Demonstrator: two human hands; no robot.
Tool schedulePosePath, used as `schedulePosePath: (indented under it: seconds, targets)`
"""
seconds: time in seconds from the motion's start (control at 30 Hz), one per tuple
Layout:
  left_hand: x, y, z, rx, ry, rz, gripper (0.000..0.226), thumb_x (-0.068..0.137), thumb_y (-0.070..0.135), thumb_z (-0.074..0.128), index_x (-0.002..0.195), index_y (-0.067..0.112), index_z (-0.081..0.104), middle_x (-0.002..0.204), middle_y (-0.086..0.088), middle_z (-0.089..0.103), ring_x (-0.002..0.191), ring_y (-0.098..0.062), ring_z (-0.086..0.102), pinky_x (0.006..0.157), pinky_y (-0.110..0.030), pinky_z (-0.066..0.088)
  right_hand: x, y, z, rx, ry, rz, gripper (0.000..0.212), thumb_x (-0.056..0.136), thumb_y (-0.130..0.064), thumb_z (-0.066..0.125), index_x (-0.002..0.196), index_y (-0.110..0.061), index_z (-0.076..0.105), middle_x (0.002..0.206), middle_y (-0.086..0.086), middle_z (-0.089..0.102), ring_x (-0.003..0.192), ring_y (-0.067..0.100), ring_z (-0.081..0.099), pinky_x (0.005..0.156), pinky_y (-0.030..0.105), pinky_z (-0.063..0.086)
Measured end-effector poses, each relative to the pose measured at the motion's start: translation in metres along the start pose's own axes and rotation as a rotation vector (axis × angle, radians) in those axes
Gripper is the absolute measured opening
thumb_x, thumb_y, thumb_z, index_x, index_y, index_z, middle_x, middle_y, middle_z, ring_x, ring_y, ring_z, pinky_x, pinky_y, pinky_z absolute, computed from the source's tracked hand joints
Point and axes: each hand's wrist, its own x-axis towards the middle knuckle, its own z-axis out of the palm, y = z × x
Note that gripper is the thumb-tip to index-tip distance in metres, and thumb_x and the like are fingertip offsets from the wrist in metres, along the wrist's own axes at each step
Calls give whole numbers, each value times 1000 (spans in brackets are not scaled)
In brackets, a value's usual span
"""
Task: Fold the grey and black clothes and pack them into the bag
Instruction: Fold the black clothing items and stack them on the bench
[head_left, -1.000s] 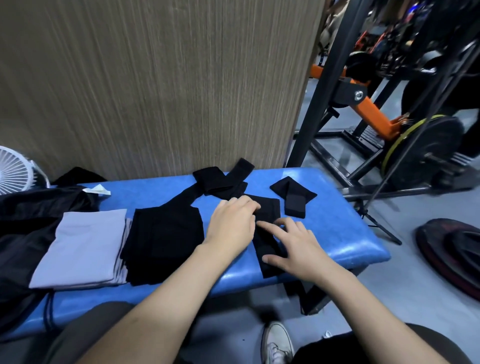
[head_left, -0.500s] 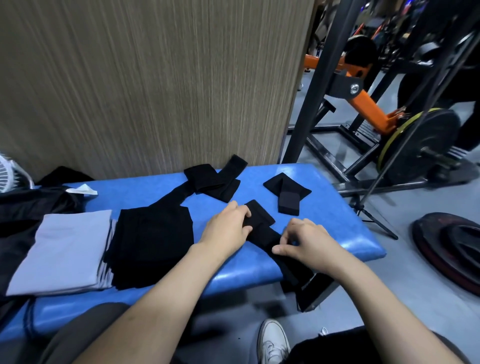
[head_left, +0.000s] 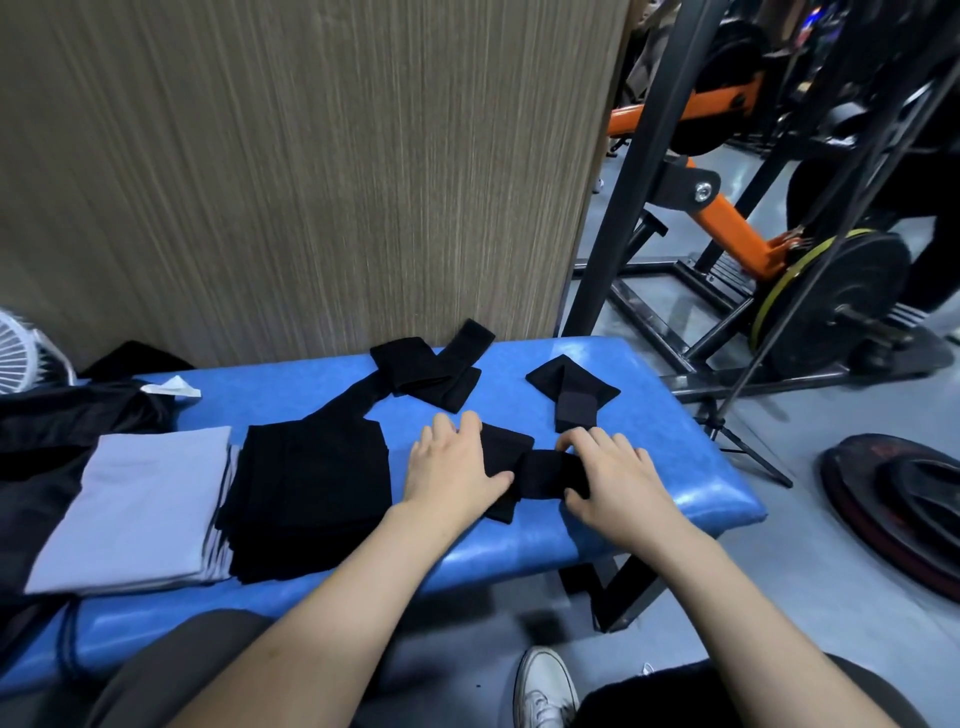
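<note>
— Where's the piece?
— Small black garment (head_left: 540, 470) lies crosswise on the bench (head_left: 675, 447), long axis left-right between my hands.
— Grip?
— Left hand (head_left: 451, 467) presses flat, fingers spread; right hand (head_left: 613, 478) curls round its right end, nearer the fold.

I see a folded grey garment (head_left: 140, 506) by the bench's (head_left: 675, 467) left end, a folded black garment (head_left: 311, 493) touching its right side, and small black pieces (head_left: 540, 470) toward the right end.
</note>
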Motion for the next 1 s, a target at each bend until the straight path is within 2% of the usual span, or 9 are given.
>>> schedulePosePath:
  seconds: [0.1, 0.2, 0.27, 0.4, 0.5, 0.63, 0.8, 0.9, 1.0]
  targets:
    - [0, -1, -3, -93, -36, -45, 65, 81, 53, 71, 125, 21, 36, 115, -7, 43, 105, -28, 49, 93, -37, 44, 1, 2, 0, -23, 21, 28, 45, 87, -26, 58, 127, -33, 40, 119, -10, 45, 111, 18, 41, 93, 32, 32]
    - [-3, 0, -5, -203, -34, -49, 62, 83, 41, 74, 124, 24, 30, 114, -4, 42, 94, -28, 55, 81, -38, 49, 3, 5, 1, -77, 15, 96, 48, 86, -25, 59, 129, -32, 41, 119, -6, 46, 113, 20, 42, 93, 33, 33]
    - [-4, 0, -5, -232, -24, -42, 59, 85, 36, 73, 123, 26, 29, 114, -5, 44, 91, -28, 56, 78, -39, 50, 3, 6, 1, -103, 25, 128, 51, 84, -23, 61, 130, -30, 43, 121, -3, 45, 114, 23, 43, 94, 34, 33]
    - [-3, -2, -5, -274, -7, -58, 57, 89, 27, 69, 129, 28, 28, 120, -6, 45, 94, -28, 58, 76, -36, 47, 4, 3, 5, -8, 139, -49, 49, 77, -13, 64, 124, -27, 55, 124, -3, 47, 112, 24, 46, 95, 36, 34]
    - [-3, -3, -5, -275, -19, -67, 53, 90, 27, 67, 129, 28, 32, 121, -5, 45, 98, -28, 59, 76, -34, 44, 3, -7, 8, 73, 125, -186, 36, 85, -26, 64, 120, -32, 58, 122, -8, 48, 107, 19, 46, 86, 35, 40]
    - [-5, -4, -8, -242, 9, -92, 39, 92, 20, 62, 124, 25, 40, 119, -5, 43, 91, -28, 60, 75, -35, 46, 5, -10, 16, 18, 47, -171, 32, 92, -44, 60, 122, -37, 59, 120, -9, 47, 104, 17, 44, 80, 30, 33]
    - [-9, -5, -16, -160, 134, -90, 45, 90, 8, 53, 130, 25, 40, 119, -2, 39, 73, -23, 54, 60, -30, 36, 9, -9, 17, 68, 9, -127, 37, 92, -43, 60, 127, -32, 57, 121, -8, 45, 108, 18, 42, 85, 28, 30]
    - [-12, -6, -20, -141, 201, -69, 51, 87, 5, 53, 131, 28, 41, 118, 2, 37, 69, -21, 52, 57, -31, 36, 9, -10, 18, 67, 21, -110, 37, 92, -41, 61, 127, -31, 55, 122, -8, 43, 113, 17, 41, 88, 27, 27]
    - [-13, -7, -24, -165, 268, -42, 57, 85, 0, 53, 132, 30, 41, 115, 5, 37, 66, -21, 55, 53, -32, 41, 9, -5, 15, 79, 45, -57, 38, 89, -41, 65, 125, -31, 55, 122, -6, 42, 111, 19, 40, 92, 30, 34]
